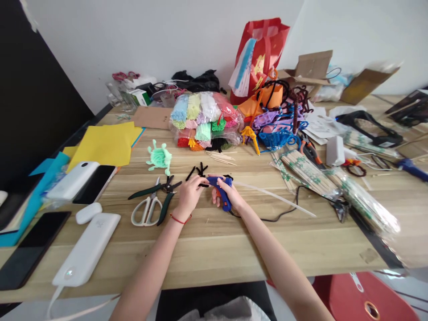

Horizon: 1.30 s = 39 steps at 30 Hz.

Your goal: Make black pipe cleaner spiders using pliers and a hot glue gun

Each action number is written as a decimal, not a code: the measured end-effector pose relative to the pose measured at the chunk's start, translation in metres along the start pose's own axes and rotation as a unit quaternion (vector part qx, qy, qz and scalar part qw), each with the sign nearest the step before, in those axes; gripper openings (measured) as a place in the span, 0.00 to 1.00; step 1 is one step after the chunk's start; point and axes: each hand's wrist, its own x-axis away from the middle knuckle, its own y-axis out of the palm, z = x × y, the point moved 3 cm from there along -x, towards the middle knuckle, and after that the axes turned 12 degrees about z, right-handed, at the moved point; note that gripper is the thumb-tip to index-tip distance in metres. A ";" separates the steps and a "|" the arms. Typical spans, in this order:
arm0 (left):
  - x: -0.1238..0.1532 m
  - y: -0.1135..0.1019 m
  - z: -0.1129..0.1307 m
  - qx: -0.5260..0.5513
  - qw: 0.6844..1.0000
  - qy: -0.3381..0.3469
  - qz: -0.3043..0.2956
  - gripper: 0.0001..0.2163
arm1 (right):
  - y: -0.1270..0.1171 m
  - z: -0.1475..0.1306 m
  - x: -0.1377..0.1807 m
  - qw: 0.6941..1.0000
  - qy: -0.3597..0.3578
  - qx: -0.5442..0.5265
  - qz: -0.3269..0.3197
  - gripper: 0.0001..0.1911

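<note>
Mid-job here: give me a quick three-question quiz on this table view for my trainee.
1. Multiple choice: which tool does the right hand grip? A) stapler B) blue glue gun C) paintbrush
2. True or false: the white-handled scissors lie on the table to the left of the left hand.
3. Fill in: the pipe-cleaner piece at the left hand's fingertips is ___ in colour.

Key: 1 B; 2 true; 3 black.
</note>
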 end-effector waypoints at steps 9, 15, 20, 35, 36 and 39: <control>0.003 -0.005 0.015 -0.022 0.996 0.048 0.078 0.03 | 0.002 -0.004 -0.003 0.998 0.038 -0.053 -0.018 0.33; 0.002 -0.006 0.016 -0.035 0.993 0.088 0.077 0.05 | 0.001 -0.003 -0.004 0.996 0.032 -0.075 -0.035 0.31; 0.005 -0.010 0.016 -0.051 0.987 0.131 0.080 0.09 | 0.001 -0.004 -0.002 0.997 0.031 -0.066 -0.036 0.31; 0.002 -0.002 0.017 -0.105 0.990 0.090 0.031 0.04 | -0.001 -0.006 -0.002 1.000 -0.003 -0.024 -0.010 0.31; 0.002 -0.002 0.017 -0.107 0.990 0.090 0.037 0.04 | -0.001 -0.007 -0.002 0.999 -0.002 -0.030 -0.012 0.31; 0.002 -0.004 0.019 -0.094 0.989 0.095 0.070 0.04 | 0.001 -0.009 -0.002 0.998 0.010 -0.065 -0.019 0.32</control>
